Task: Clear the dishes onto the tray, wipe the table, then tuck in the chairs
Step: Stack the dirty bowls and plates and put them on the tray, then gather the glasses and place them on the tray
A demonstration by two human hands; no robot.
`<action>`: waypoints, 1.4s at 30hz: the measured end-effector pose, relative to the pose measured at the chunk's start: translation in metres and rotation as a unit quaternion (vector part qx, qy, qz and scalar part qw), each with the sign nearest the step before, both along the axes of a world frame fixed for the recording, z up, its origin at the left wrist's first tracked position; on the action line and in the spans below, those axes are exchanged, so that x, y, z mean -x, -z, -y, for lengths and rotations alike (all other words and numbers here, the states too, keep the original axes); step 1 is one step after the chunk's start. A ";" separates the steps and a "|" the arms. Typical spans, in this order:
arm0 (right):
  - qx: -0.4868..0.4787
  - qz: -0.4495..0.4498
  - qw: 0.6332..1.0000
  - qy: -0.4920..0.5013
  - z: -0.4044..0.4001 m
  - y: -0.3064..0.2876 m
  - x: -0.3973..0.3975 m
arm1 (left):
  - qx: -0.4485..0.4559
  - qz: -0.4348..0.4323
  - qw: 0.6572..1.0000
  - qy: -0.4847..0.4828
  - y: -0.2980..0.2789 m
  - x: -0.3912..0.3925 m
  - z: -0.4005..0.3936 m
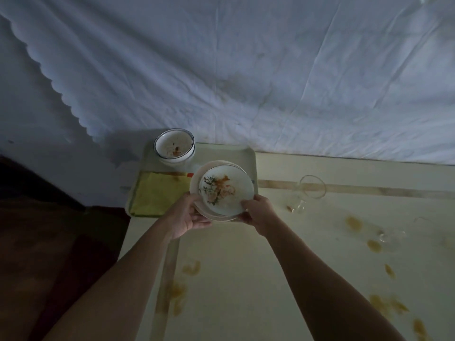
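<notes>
A stack of dirty white plates (225, 190), the top one with a flower pattern and sauce smears, hangs over the right side of the pale tray (246, 153). My left hand (188, 215) grips the stack's near left rim and my right hand (258, 211) grips its near right rim. On the tray's far corner stand stacked white bowls (174, 146) with red residue inside. A yellow-green cloth (160, 193) lies folded on the tray's left half.
A clear glass (309, 193) lies tipped on the cream table (246, 267) right of the tray. Another clear glass (394, 236) stands farther right. Brown sauce stains (354, 223) dot the table. A white sheet (246, 70) hangs behind.
</notes>
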State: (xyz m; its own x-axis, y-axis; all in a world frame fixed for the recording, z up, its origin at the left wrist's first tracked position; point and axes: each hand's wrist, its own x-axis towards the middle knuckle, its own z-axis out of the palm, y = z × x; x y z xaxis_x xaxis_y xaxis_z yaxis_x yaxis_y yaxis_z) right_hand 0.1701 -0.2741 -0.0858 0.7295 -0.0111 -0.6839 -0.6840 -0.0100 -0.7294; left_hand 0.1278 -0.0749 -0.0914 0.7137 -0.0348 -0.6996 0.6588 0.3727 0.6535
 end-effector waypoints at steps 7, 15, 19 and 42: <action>0.136 -0.008 0.989 -0.051 -0.004 0.021 -0.035 | -0.137 -0.037 0.989 0.030 0.016 -0.041 0.008; 0.238 0.018 0.968 -0.082 -0.014 0.031 -0.064 | -0.207 0.001 0.978 -0.033 0.033 -0.081 0.014; 0.210 0.046 0.976 -0.032 -0.022 0.027 -0.070 | -0.171 -0.007 0.981 -0.090 0.036 -0.100 0.022; 0.091 0.174 0.970 0.143 0.199 -0.074 0.058 | -0.375 0.192 0.884 0.203 -0.069 -0.041 0.210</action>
State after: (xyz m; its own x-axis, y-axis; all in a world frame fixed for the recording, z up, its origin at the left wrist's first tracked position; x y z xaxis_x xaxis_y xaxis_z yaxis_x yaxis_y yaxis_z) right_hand 0.1123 -0.4733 -0.0118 0.8650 -0.3445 -0.3649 -0.3905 -0.0053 -0.9206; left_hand 0.1687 -0.2847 -0.0229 0.9383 0.0280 -0.3446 0.3157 -0.4758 0.8209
